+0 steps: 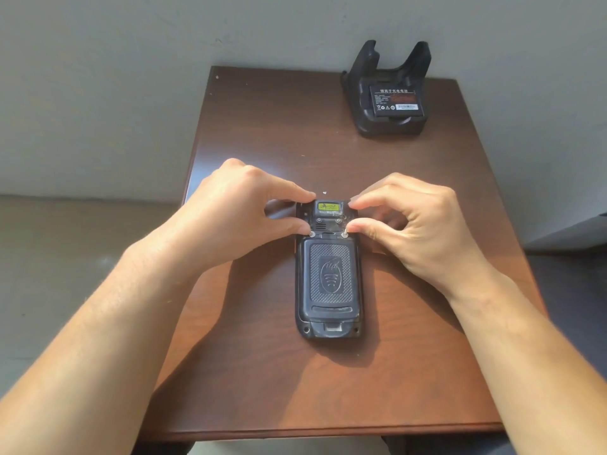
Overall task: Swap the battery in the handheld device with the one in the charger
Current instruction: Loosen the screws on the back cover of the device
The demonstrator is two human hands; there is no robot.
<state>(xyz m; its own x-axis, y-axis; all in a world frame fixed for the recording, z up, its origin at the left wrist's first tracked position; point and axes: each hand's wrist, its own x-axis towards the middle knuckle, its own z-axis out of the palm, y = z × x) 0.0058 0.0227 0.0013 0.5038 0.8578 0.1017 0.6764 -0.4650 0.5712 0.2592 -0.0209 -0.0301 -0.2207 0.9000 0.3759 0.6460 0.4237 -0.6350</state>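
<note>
A black handheld device [329,290] lies face down in the middle of the brown table [269,372], its textured battery cover [330,277] closed. My left hand [236,221] pinches the device's far left corner, thumb tip on the left silver latch [312,234]. My right hand [417,224] mirrors it on the far right corner, thumb tip at the right silver latch [344,234]. At the table's far right corner stands a black charger cradle [387,93] with a labelled battery [395,100] lying in its front slot.
The table stands against a grey wall [131,77]. Grey floor [65,257] shows to the left and a darker surface [571,290] to the right. A small white speck [325,193] lies on the table just beyond the device.
</note>
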